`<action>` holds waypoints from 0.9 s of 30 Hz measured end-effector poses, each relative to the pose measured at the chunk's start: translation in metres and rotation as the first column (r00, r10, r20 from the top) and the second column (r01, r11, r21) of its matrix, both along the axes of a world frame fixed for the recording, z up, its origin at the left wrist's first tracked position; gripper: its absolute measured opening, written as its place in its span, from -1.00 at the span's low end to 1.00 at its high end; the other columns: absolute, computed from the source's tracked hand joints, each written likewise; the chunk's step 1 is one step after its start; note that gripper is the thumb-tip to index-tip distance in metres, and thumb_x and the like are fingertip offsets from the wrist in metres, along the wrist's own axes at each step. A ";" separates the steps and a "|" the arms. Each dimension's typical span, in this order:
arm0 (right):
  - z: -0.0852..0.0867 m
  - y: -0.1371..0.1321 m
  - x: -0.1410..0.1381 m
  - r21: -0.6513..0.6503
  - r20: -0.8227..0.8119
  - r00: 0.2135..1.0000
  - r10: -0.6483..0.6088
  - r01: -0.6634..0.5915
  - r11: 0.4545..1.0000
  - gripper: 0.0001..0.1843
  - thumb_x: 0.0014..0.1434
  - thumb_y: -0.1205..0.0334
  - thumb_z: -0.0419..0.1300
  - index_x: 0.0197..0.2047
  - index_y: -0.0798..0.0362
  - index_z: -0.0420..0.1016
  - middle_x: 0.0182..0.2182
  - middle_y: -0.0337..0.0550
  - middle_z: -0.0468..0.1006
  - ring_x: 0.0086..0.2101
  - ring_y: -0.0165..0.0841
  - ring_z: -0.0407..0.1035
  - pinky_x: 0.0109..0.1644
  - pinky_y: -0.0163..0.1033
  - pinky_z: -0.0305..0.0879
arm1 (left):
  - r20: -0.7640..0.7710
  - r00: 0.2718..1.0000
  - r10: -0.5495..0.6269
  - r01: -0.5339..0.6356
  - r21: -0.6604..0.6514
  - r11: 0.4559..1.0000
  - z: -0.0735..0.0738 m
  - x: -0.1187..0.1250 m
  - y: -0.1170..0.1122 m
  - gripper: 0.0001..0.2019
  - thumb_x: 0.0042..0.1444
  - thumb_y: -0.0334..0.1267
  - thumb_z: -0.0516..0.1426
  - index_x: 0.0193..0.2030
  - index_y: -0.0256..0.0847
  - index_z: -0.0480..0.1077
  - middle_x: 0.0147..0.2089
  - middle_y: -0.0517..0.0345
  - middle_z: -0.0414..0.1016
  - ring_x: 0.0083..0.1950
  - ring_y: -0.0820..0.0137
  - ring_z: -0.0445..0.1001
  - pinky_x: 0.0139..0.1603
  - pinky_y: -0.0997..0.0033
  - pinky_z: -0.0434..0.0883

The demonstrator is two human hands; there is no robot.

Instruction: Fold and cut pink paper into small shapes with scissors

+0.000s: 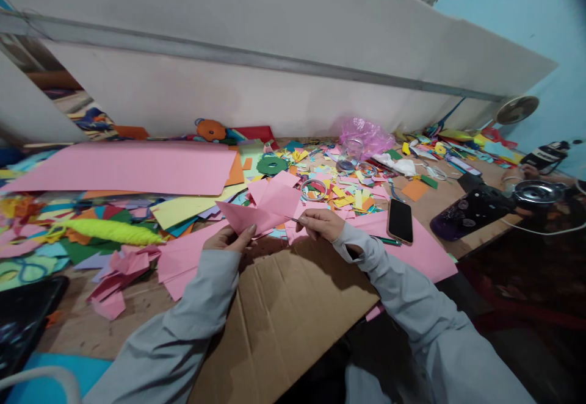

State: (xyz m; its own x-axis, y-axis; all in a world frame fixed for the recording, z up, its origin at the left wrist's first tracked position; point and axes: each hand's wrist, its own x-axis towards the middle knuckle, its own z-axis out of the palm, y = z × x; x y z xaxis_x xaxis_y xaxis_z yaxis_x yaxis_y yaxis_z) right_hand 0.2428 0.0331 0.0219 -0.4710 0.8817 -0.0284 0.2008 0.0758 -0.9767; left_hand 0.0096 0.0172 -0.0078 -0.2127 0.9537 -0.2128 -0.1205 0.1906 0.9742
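My left hand (232,238) is closed on a folded piece of pink paper (256,213), the thumb pressing on its lower edge. From the fingers of my right hand (321,223), a thin dark pointed tool (290,218) sticks out to the left, its tip at the paper. What kind of tool it is I cannot make out. Both hands are above the upper edge of a brown cardboard sheet (279,318). Behind the held piece lie a roll of tape (314,190) and many small paper scraps (354,199).
A large pink sheet (123,169) lies at the back left, with a yellow-green yarn bundle (112,231) in front. To the right are a phone (400,221), a green pen (387,241) and a dark bottle (471,212). A glass jar (350,154) stands at the back. Another person's hand (513,175) shows far right.
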 end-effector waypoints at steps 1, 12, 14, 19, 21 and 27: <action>0.000 0.000 0.000 0.002 0.001 1.000 0.000 0.000 1.000 -0.54 0.16 -0.14 0.11 -0.35 0.15 0.46 -0.74 -0.39 0.27 -0.67 -0.53 0.14 -0.52 -0.36 0.02 | 0.001 1.000 -0.006 0.006 0.003 1.000 0.000 0.000 0.000 -0.55 -0.34 0.00 0.39 -0.36 -0.31 0.50 -0.57 0.21 0.48 -0.55 0.44 0.40 -0.52 0.50 0.31; -0.001 0.002 0.001 0.001 0.008 1.000 0.014 -0.014 1.000 -0.53 0.15 -0.15 0.12 -0.36 0.15 0.45 -0.74 -0.38 0.28 -0.68 -0.52 0.15 -0.52 -0.36 0.02 | 0.016 1.000 -0.014 0.014 -0.003 1.000 0.000 0.001 -0.002 -0.53 -0.32 -0.01 0.39 -0.31 -0.31 0.50 -0.55 0.21 0.48 -0.55 0.43 0.42 -0.55 0.49 0.33; -0.001 0.001 0.001 0.000 0.007 1.000 0.016 -0.016 1.000 -0.54 0.15 -0.14 0.12 -0.37 0.15 0.45 -0.75 -0.38 0.28 -0.68 -0.52 0.15 -0.52 -0.36 0.02 | 0.021 1.000 -0.015 0.015 0.003 1.000 -0.001 0.001 -0.002 -0.53 -0.30 -0.01 0.38 -0.28 -0.30 0.50 -0.55 0.22 0.48 -0.56 0.44 0.41 -0.55 0.49 0.33; 0.001 0.001 0.001 0.001 0.012 1.000 0.009 -0.009 1.000 -0.55 0.14 -0.13 0.14 -0.38 0.16 0.46 -0.75 -0.38 0.27 -0.67 -0.53 0.14 -0.52 -0.36 0.02 | 0.005 1.000 -0.003 0.003 0.017 1.000 -0.004 0.001 -0.001 -0.55 -0.29 -0.02 0.38 -0.29 -0.30 0.51 -0.56 0.20 0.49 -0.54 0.41 0.44 -0.53 0.47 0.37; 0.002 0.000 0.001 -0.002 0.021 1.000 0.002 -0.002 1.000 -0.54 0.13 -0.14 0.14 -0.38 0.15 0.46 -0.75 -0.39 0.26 -0.67 -0.53 0.13 -0.52 -0.36 0.01 | -0.008 1.000 0.005 -0.005 0.019 1.000 -0.005 0.001 -0.001 -0.55 -0.28 -0.02 0.37 -0.30 -0.30 0.51 -0.58 0.19 0.49 -0.57 0.41 0.43 -0.56 0.47 0.35; 0.002 0.000 -0.001 -0.021 0.007 1.000 0.016 -0.016 1.000 -0.50 0.13 -0.19 0.13 -0.36 0.15 0.47 -0.74 -0.37 0.29 -0.66 -0.52 0.17 -0.50 -0.35 0.04 | -0.030 1.000 0.006 -0.004 0.043 0.999 -0.005 0.002 -0.001 -0.58 -0.28 -0.03 0.36 -0.31 -0.30 0.53 -0.59 0.19 0.50 -0.58 0.42 0.41 -0.56 0.48 0.32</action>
